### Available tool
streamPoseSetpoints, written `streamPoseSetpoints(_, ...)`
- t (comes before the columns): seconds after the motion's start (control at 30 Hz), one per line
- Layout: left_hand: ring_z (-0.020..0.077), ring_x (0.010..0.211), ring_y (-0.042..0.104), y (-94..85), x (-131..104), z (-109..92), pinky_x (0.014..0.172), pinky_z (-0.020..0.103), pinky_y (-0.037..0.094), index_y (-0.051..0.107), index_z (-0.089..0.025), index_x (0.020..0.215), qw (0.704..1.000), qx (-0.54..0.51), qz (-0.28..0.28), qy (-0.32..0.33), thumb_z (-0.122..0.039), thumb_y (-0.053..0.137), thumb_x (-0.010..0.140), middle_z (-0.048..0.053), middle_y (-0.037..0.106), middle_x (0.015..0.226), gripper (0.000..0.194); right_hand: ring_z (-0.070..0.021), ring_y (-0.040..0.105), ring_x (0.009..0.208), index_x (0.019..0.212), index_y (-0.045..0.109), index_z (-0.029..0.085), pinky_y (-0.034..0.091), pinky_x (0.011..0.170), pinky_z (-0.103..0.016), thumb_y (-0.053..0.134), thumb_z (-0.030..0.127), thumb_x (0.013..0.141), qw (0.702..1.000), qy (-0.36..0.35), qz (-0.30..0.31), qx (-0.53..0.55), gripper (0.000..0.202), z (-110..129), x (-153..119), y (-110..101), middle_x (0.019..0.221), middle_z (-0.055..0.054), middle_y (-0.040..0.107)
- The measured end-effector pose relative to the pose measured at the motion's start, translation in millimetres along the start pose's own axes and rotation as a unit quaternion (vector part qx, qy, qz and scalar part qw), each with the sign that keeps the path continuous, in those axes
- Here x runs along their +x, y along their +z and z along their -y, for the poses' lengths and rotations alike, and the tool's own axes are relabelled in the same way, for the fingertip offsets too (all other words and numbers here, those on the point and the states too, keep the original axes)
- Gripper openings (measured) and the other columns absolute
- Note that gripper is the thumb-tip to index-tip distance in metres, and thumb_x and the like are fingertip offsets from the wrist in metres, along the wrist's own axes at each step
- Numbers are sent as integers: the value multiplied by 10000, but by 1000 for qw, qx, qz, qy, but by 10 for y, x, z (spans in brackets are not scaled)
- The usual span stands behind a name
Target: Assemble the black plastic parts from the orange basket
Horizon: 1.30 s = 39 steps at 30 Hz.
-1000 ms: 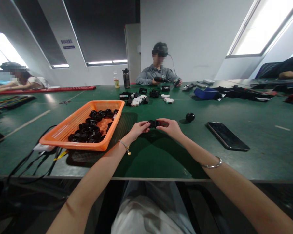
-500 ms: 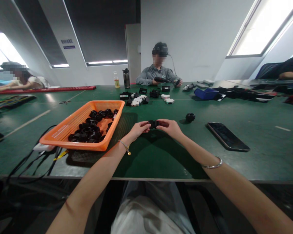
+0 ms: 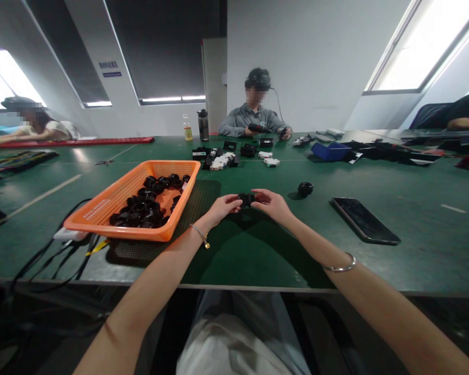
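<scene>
Between my two hands, just above the green table, is a small black plastic fitting; its exact shape is partly covered by my fingers. My left hand pinches its left end between thumb and fingers. Around its right end, my right hand has thumb and fingertips closed. Another black round fitting sits alone on the table to the right of my hands. Left of them, an orange perforated basket holds several similar black fittings.
A phone lies at the right. Farther back are black and white parts, a blue bin, a bottle and a dark flask. Black cables hang over the front edge at left. Across the table a person holds a dark tool.
My right-hand fingers have shifted slightly around the right end of the fitting. My left hand keeps its grip in the same place.
</scene>
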<state>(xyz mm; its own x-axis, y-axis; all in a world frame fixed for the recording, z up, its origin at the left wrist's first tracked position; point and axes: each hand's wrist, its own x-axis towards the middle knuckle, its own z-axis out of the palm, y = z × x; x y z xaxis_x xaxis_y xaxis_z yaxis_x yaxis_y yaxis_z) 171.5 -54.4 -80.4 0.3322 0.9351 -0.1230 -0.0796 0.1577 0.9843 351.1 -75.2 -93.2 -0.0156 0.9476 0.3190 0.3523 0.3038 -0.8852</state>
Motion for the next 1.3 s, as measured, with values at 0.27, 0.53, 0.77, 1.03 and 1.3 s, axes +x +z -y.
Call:
streamPoseSetpoints(0.27,32,513,529,12,9,8,611,192,456,599,-53,976,1000,8,0,-2,-54,592,761,-18,594,608,216,-157,664,779,974,624,169,514,836,-343,671,128,553,998,17,41,40,426,-29,20,-1,821,-23,698)
streamPoseSetpoints(0.53,42,529,542,-22,49,54,632,209,469,602,-57,935,1000,4,5,5,-50,636,718,-4,606,630,220,-167,664,747,930,637,175,525,790,-352,685,182,575,999,16,37,-3,359,-14,19,-23,786,-27,703)
streamPoseSetpoints(0.77,44,538,545,-49,77,88,655,225,479,613,-61,937,1000,3,12,16,-69,668,691,0,614,649,253,-175,670,764,927,664,189,526,786,-348,698,234,604,999,0,39,-30,328,-26,18,-41,804,-33,714)
streamPoseSetpoints(1.03,38,521,544,-40,61,75,626,206,469,603,-61,940,1000,7,10,11,-67,643,714,-6,612,643,229,-172,663,748,939,663,175,520,779,-344,698,267,616,999,8,37,-35,338,-36,20,-31,799,-43,713)
streamPoseSetpoints(1.3,39,525,532,-36,54,60,656,217,478,601,-58,956,1000,-11,7,0,-80,643,724,-6,595,634,237,-161,658,720,951,649,182,526,747,-332,680,231,609,999,7,43,-21,347,-54,32,-34,779,-24,704)
